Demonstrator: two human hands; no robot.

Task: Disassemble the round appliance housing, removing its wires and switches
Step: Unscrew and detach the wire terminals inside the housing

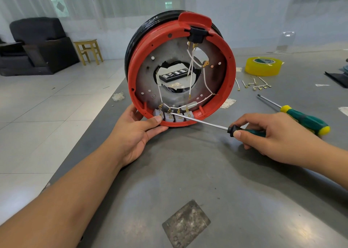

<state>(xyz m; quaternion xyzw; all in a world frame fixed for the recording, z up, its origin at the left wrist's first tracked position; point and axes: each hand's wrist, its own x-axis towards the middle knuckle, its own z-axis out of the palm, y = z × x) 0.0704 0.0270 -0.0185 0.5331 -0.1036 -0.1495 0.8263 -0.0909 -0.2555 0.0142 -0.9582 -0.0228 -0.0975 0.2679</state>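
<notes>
The round housing [228, 89], red-rimmed with a black outer body, stands on edge on the grey table, its open side facing me. Inside, white wires [204, 78] run from a black socket [195, 35] at the top down to a row of grey switches [174, 116] at the bottom rim. My left hand [137, 134] grips the lower left rim, thumb on the leftmost switch. My right hand [273, 136] holds a thin screwdriver [201, 122]. Its tip sits at the terminals of the second switch.
A second, larger green-and-yellow screwdriver [301, 117] lies right of the housing. Removed wire pieces with brass terminals [258, 85] and a yellow tape roll [263, 66] sit behind it. A bit case [174, 75] shows through the housing's centre hole. The table's left edge runs beside my left forearm.
</notes>
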